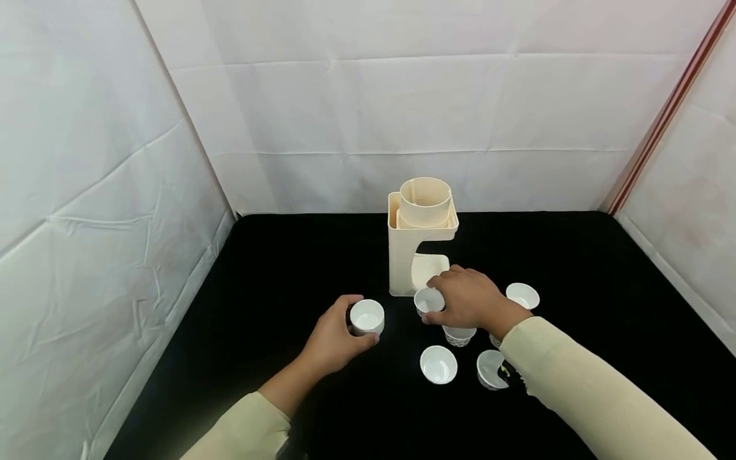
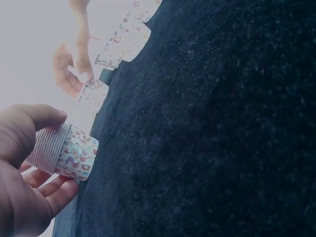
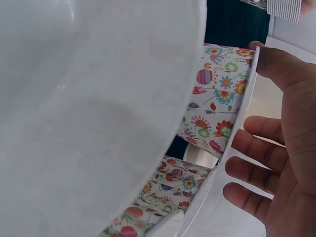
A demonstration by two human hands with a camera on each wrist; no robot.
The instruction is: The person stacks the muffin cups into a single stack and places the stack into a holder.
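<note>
We see a staged recording booth: creased white sheets [image 1: 368, 96] wall in the black-clothed table [image 1: 287, 268].

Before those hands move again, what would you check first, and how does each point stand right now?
1. Left hand grips its cup: ok.
2. Right hand grips a cup in front of the cream stand: ok.
3. Held cups upright: ok.
4. Stand's slot free of cups: cannot tell, the hand hides part.
5. Loose cups, like the one at the front, clear of the sleeves: not ok, one lies tipped against the right sleeve.
</note>
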